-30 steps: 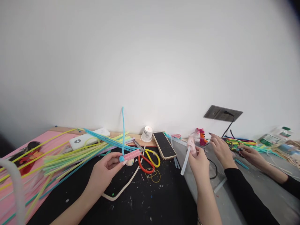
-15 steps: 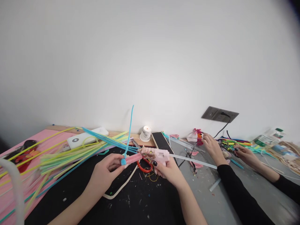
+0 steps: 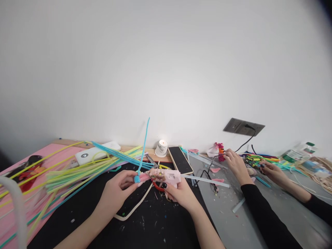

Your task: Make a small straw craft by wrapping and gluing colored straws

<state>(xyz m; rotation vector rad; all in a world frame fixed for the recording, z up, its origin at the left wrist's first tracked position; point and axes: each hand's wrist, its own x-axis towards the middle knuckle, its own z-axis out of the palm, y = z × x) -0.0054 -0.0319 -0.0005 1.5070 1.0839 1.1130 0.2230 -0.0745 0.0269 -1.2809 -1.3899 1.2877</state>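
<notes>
My left hand (image 3: 118, 193) pinches a small pink pipe-cleaner bundle (image 3: 142, 177) wrapped at one end with blue; a blue pipe-cleaner stem (image 3: 144, 145) rises from it. My right hand (image 3: 180, 193) grips a pink hot glue gun (image 3: 166, 175), its nozzle pointing left and touching the bundle. A clear glue stick (image 3: 204, 180) juts out of the gun's back toward the right. Both hands hover just above the black mat (image 3: 109, 221).
Long pipe cleaners (image 3: 77, 169) fan out at left over a pink sheet (image 3: 15, 221). Red and yellow scissors (image 3: 160, 186), a phone (image 3: 180, 159), a lit candle (image 3: 162, 148) and a white power bank (image 3: 95, 153) lie behind. Another person's hands (image 3: 236, 162) work at right on the grey table.
My right hand brought the glue gun from the right over to the bundle, turned it level, and its nozzle now meets the bundle. The left hand held nearly still.
</notes>
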